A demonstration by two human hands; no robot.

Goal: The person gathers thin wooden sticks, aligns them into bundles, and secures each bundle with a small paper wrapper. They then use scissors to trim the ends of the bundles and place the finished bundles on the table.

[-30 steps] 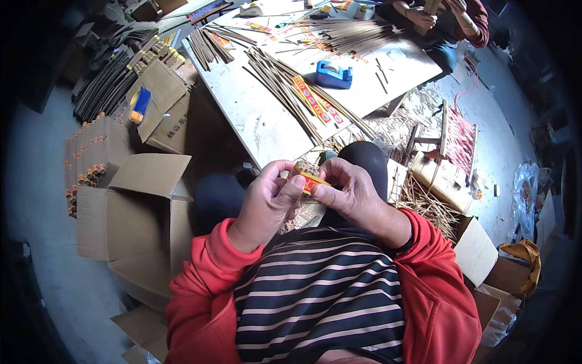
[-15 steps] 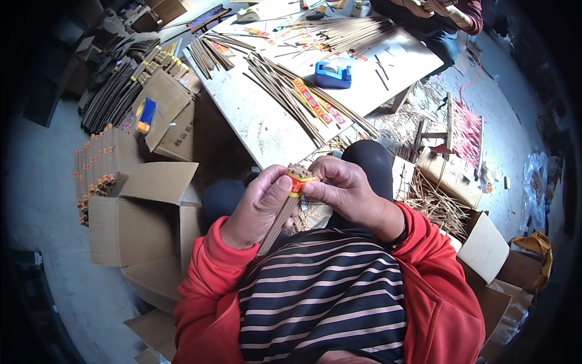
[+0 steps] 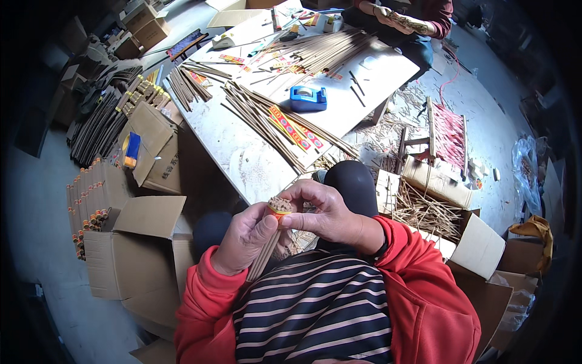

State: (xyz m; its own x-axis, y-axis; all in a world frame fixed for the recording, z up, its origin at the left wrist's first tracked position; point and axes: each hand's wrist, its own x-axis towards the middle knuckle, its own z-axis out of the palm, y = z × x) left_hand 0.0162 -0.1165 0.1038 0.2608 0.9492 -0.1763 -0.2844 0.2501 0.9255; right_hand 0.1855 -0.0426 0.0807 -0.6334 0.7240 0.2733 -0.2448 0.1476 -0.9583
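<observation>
A bundle of brown incense sticks (image 3: pixel 262 259) is upright but tilted in front of my chest, its upper ends level. Around it near the top runs a red and yellow paper band (image 3: pixel 279 215). My left hand (image 3: pixel 244 241) is wrapped round the bundle, thumb pressed on the band. With thumb and fingers closed, my right hand (image 3: pixel 324 217) pinches the band at its right side; its fingertips are partly hidden behind the bundle. Beyond my hands, loose incense sticks (image 3: pixel 262 124) and red and yellow paper labels (image 3: pixel 282 124) lie on the white table (image 3: pixel 242 164).
A blue tape dispenser (image 3: pixel 308 98) stands on the table. Open cardboard boxes (image 3: pixel 142 255) are at my left, near stacked banded bundles (image 3: pixel 88 197). At right are a box of loose sticks (image 3: pixel 424 212) and a stool (image 3: pixel 450 136). A co-worker's hands (image 3: pixel 394 19) hold sticks across the table.
The view has shifted, so the table and boxes appear lower and further left. My hands still hold the bundle, and its top end now faces me more. The co-worker's hands show more fully.
</observation>
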